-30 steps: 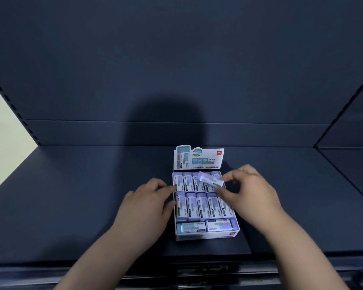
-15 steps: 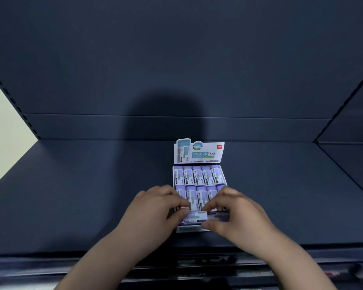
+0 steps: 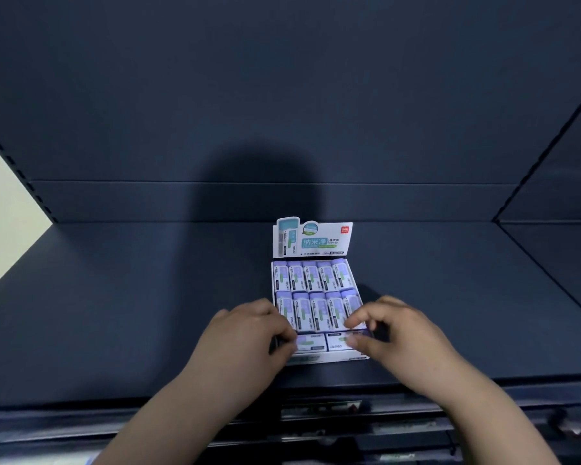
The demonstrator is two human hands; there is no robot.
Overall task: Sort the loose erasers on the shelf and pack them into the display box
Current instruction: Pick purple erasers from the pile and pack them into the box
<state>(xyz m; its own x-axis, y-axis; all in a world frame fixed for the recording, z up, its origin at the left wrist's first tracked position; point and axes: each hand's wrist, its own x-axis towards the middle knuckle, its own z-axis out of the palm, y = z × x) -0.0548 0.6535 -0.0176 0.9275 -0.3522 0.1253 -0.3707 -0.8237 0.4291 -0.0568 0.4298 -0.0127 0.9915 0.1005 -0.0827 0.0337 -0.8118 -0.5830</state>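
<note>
At the near edge ran the shelf's front rail [image 3: 316, 411], and over it two bare forearms reached in, angled toward each other. The left hand [image 3: 245, 333] sat at the front left corner of the display box [image 3: 329, 356], its fingers curled and its thumb tucked under, pinching the end of the left front eraser [image 3: 312, 343]. The right hand [image 3: 399, 333] mirrored it at the front right corner, forefinger and thumb closed on the end of the right front eraser [image 3: 341, 342]. The hands stayed apart, with the box between them. Those two erasers lay sideways, end to end, filling the front strip of the box. Behind them a middle row [image 3: 319, 312] of five stood lengthwise, packed side by side, then a back row [image 3: 312, 275] of five more, and the printed header card [image 3: 319, 241] rose upright at the rear. Every eraser in view sat inside the box, so the packing looked all but done — only seating and squaring the front pair seemed left. The box rested near the middle of the dark shelf [image 3: 131, 313], well short of the back wall [image 3: 282, 95].
</note>
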